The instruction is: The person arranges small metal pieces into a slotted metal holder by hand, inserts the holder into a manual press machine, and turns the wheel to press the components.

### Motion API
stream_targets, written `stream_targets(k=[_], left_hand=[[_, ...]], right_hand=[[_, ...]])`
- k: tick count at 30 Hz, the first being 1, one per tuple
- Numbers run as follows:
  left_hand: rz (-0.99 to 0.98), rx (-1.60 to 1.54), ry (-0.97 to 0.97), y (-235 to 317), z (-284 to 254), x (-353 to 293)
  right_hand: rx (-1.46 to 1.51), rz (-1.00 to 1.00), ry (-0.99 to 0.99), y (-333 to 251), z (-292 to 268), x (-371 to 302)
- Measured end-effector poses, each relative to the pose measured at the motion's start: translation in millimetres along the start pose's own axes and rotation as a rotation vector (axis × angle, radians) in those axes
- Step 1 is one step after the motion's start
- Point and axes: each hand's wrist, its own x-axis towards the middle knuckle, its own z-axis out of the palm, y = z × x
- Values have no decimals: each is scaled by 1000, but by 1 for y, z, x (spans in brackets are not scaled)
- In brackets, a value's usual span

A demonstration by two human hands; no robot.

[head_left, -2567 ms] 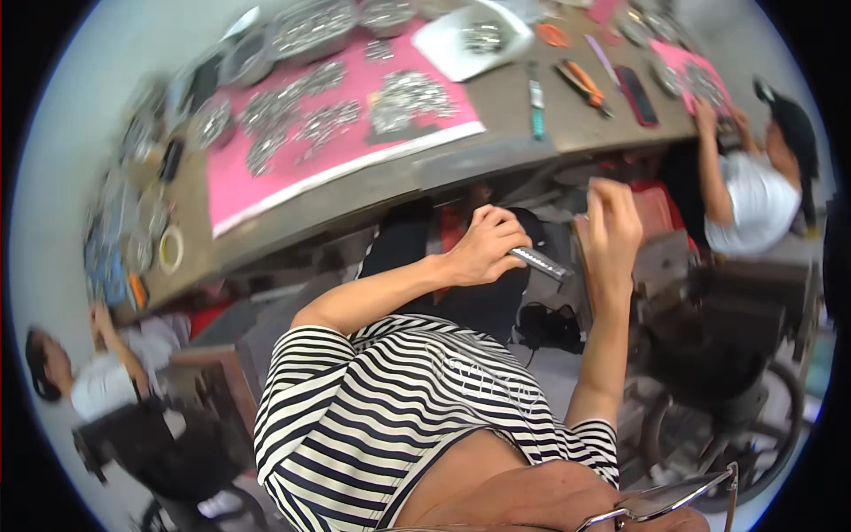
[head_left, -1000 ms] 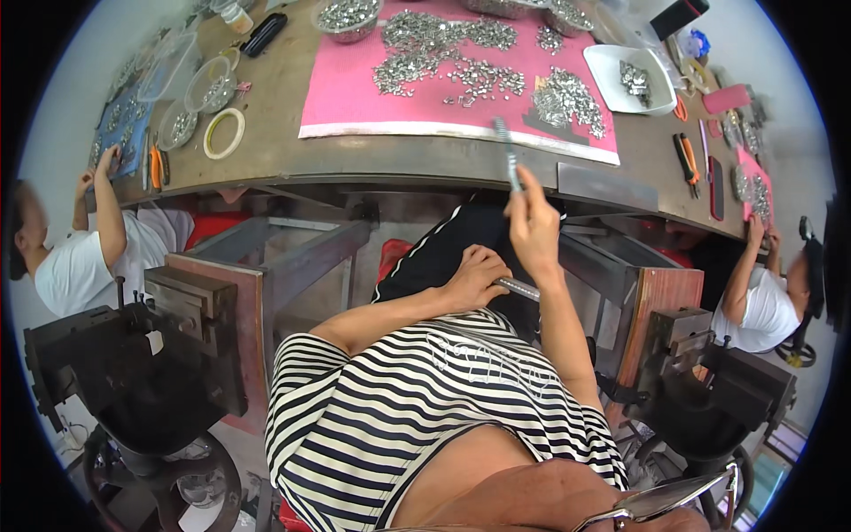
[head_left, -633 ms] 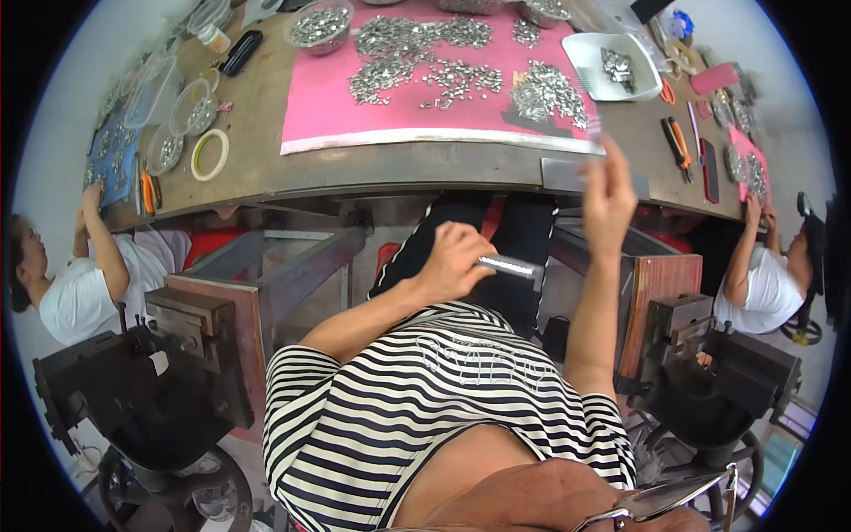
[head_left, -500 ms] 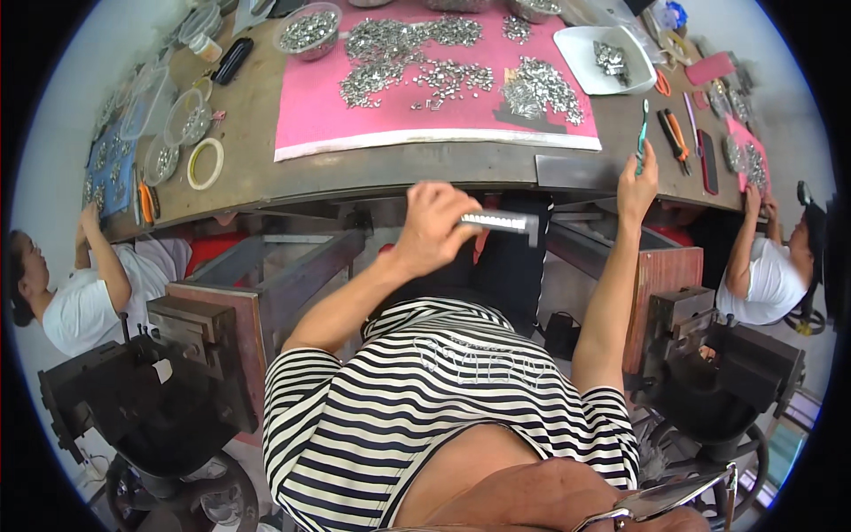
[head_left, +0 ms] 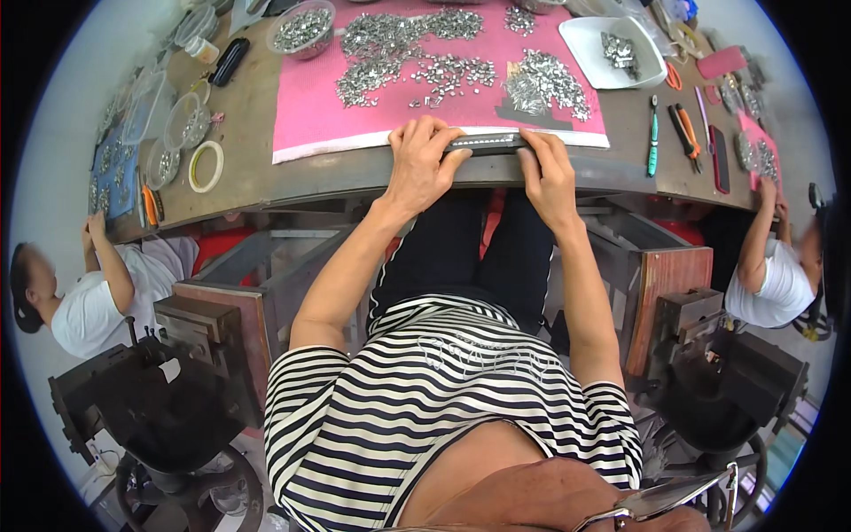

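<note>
A narrow dark metal bar (head_left: 484, 144) lies level between my hands, just above the table's front edge. Along it runs a row of small shiny pieces, too small to make out singly. My left hand (head_left: 420, 165) pinches its left end with thumb and fingers. At the opposite end, my right hand (head_left: 550, 176) is closed on the bar in the same way. Beyond it, heaps of small silver metal parts (head_left: 381, 40) cover a pink mat (head_left: 306, 111). A teal toothbrush (head_left: 653, 137) rests on the table, right of the mat.
Right of the mat are a white tray (head_left: 581, 53) of metal parts, orange-handled pliers (head_left: 685, 133) and a red-edged phone (head_left: 719, 160). A tub of parts (head_left: 302, 31) and a tape roll (head_left: 206, 167) sit leftward. Other people work at both sides.
My right hand has put down the toothbrush and taken the bar's right end. My left hand has carried the bar forward to the table edge. The grey plate no longer shows at its earlier spot.
</note>
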Motion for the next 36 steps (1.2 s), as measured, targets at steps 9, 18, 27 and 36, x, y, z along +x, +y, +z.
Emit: stream_targets(k=[9,18,27,36], left_hand=[[96,135,121,9,14,7],[189,-137,232,13,-5,-12],[-808,-1040,279,-18,-66,-57],[-287,-304,151,3,-42,-34]], right_hand=[[-170,-122,37,2,10,6],[-195,-79,52,5,14,-1],[-230,-137,97,6,17,1],[-244,-137,98,4,7,10]])
